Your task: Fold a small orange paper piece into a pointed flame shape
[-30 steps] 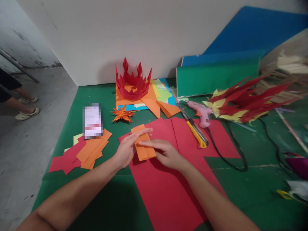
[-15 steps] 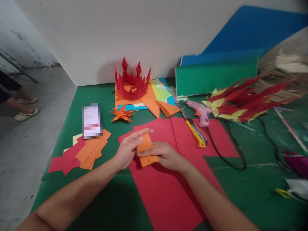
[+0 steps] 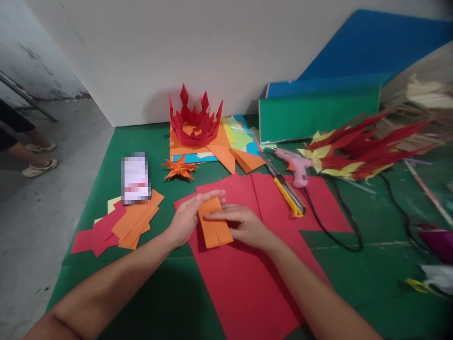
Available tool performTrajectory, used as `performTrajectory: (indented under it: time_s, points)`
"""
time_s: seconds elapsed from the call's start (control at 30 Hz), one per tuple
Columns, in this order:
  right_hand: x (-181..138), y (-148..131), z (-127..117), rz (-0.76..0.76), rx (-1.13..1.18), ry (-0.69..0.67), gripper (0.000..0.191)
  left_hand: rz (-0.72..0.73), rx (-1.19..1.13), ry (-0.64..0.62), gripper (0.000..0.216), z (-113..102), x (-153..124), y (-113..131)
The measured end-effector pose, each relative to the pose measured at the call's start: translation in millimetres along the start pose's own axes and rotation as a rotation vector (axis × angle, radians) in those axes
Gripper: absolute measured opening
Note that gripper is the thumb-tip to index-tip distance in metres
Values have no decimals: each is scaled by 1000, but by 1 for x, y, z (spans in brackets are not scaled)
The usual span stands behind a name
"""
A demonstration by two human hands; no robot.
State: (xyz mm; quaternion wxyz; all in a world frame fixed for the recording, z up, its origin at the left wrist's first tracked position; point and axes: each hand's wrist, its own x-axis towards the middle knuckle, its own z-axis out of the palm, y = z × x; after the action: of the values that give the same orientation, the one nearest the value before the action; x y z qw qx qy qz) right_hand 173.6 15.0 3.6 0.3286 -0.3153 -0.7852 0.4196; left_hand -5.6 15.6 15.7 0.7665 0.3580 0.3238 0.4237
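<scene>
An orange piece of paper [image 3: 212, 231], folded into a narrow rectangle with a slit or seam at its lower end, is held between my two hands. My left hand [image 3: 187, 215] grips its left side, fingers stretched along the top edge. From the right, my right hand [image 3: 244, 224] holds it, with fingers across the front and the thumb by the right edge. Both hands are above large red paper sheets [image 3: 255, 278]. An orange paper flower [image 3: 180, 167] and a red folded-paper crown [image 3: 198, 132] stand beyond them.
Orange and red paper strips [image 3: 132, 222] and a blurred phone-like object [image 3: 135, 179] lie left. A yellow utility knife [image 3: 286, 193] and pink glue gun [image 3: 297, 165], its black cord trailing, lie right. A red-and-yellow paper piece [image 3: 357, 151] is farther right. Someone's feet [image 3: 38, 167] show at far left.
The orange paper now lies flatter and shows more of its front face. My right fingers have moved up across it, and its lower fold has flattened.
</scene>
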Motion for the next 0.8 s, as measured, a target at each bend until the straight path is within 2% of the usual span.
performTrajectory:
  time_s: [0.13,0.27,0.37,0.57,0.7,0.8]
  points:
    - [1,0,-1,-11,-58,-15,29,8,63,22,45,-1,1,-1]
    - [2,0,-1,13,25,7,22,-12,77,-3,48,0,0,-2]
    - [2,-3,-1,102,72,71,20,-8,75,-42,47,0,-1,-2]
    - [3,-7,0,341,162,134,40,157,248,-91,47,1,-5,-3]
    - [3,-5,3,382,170,163,43,224,474,17,23,2,-4,-5]
    - [4,-5,5,368,164,176,37,234,503,131,15,3,-2,-6]
